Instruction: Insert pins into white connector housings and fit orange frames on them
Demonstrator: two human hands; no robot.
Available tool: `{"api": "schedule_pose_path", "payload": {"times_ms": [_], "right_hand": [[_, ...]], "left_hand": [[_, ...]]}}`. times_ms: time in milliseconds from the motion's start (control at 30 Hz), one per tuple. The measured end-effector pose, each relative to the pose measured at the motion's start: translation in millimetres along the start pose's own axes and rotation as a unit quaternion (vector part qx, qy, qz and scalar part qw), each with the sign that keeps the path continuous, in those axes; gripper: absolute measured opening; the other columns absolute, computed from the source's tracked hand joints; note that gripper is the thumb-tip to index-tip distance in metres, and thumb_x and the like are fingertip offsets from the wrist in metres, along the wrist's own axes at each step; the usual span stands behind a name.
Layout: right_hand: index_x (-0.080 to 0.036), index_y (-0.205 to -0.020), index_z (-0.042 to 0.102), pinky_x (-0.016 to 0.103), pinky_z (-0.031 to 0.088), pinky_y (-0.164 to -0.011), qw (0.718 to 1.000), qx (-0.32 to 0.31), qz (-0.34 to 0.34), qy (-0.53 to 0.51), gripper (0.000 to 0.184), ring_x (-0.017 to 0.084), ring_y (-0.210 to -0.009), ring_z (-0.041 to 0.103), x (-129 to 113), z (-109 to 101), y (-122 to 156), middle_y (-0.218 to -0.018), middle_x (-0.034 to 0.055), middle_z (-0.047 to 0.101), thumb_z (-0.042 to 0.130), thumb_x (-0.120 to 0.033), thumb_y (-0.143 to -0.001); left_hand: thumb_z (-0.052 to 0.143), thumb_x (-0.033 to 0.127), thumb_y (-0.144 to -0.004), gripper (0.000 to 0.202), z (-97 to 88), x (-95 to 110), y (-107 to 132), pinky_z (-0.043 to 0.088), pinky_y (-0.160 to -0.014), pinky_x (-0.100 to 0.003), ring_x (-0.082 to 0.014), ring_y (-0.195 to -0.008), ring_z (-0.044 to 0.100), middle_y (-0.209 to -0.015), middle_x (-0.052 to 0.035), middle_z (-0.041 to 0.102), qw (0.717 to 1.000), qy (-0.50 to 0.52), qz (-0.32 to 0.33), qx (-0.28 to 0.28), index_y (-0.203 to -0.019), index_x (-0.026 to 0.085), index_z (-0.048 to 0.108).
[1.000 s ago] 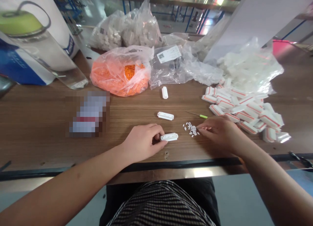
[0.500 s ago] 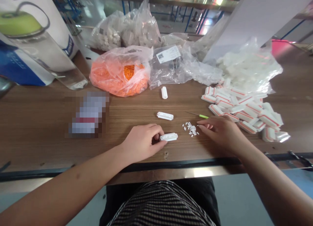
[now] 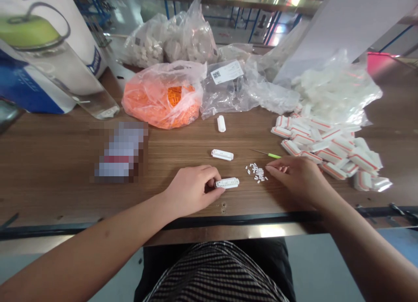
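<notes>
My left hand [image 3: 191, 191] pinches a white plastic strip [image 3: 227, 182] against the brown wood-grain table [image 3: 183, 154], its fingers around the strip's left end. My right hand [image 3: 297, 179] rests with its fingertips at the edge of a small pile of tiny white pieces [image 3: 256, 172]. Whether those fingertips hold a piece is too small to tell. Two loose white plastic parts [image 3: 222, 154] [image 3: 221, 123] lie farther forward, apart from both hands. A thin green-handled pick [image 3: 266, 153] lies just beyond my right hand.
White parts with orange-red stripes [image 3: 326, 156] lie heaped at right, below a clear bag of white parts [image 3: 336, 93]. An orange-filled bag [image 3: 161, 99], a labelled clear bag [image 3: 225, 86], a glass bottle [image 3: 62, 67] and a pixelated item [image 3: 120, 152] stand beyond.
Both hands stay almost in place, and my left hand keeps the strip. The whole scene shifts slightly in view as my head moves.
</notes>
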State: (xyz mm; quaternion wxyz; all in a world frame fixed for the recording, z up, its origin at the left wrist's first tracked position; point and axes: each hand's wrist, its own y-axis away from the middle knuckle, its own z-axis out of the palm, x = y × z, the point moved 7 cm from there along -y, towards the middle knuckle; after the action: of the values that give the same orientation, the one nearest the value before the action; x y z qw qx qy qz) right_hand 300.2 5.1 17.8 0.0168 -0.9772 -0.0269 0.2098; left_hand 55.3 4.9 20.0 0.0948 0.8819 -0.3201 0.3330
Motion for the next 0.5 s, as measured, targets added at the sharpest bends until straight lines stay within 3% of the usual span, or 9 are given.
{"api": "schedule_pose_path", "payload": {"times_ms": [133,233,333,500], "right_hand": [[-0.024,-0.069,0.072,0.028,0.045,-0.051,0.992,0.020,0.039,-0.121,0.013,0.015,-0.054,0.061,-7,-3,2,-0.061,-0.0008,0.070,0.066,-0.033,-0.078],[-0.024,-0.072,0.070,0.029,0.050,-0.064,0.979,0.002,-0.027,-0.200,0.015,0.016,-0.068,0.066,-43,-2,5,-0.073,0.0003,0.073,0.065,-0.033,-0.082],[-0.024,-0.072,0.069,0.029,0.046,-0.067,0.973,-0.053,-0.098,-0.200,0.015,0.014,-0.066,0.062,-78,9,8,-0.071,-0.0015,0.070,0.062,-0.028,-0.085],[-0.023,-0.072,0.067,0.033,0.042,-0.074,0.971,-0.060,-0.151,-0.175,0.016,0.013,-0.063,0.056,-97,21,8,-0.064,-0.0031,0.064,0.061,-0.025,-0.087]], "left_hand": [[0.064,0.031,-0.083,0.012,-0.1,1,0,0.038,-0.057,-0.024,-0.0090,-0.056,0.052,-0.072,0.0033,0.063,1.000,0.002,0.004,0.002,-0.085,0.019,0.064],[0.065,0.029,-0.083,0.010,0.0,2,0,0.038,-0.057,-0.024,-0.0087,-0.055,0.051,-0.071,0.0043,0.062,1.000,0.000,0.008,0.004,-0.085,0.019,0.065],[0.065,0.029,-0.083,0.010,0.1,2,0,0.038,-0.058,-0.023,-0.0091,-0.057,0.052,-0.071,0.0046,0.062,1.000,0.000,0.010,0.006,-0.085,0.019,0.065],[0.066,0.029,-0.082,0.009,-0.3,3,0,0.038,-0.057,-0.023,-0.0092,-0.056,0.052,-0.070,0.0048,0.061,1.000,0.004,0.010,0.007,-0.084,0.019,0.065]]}}
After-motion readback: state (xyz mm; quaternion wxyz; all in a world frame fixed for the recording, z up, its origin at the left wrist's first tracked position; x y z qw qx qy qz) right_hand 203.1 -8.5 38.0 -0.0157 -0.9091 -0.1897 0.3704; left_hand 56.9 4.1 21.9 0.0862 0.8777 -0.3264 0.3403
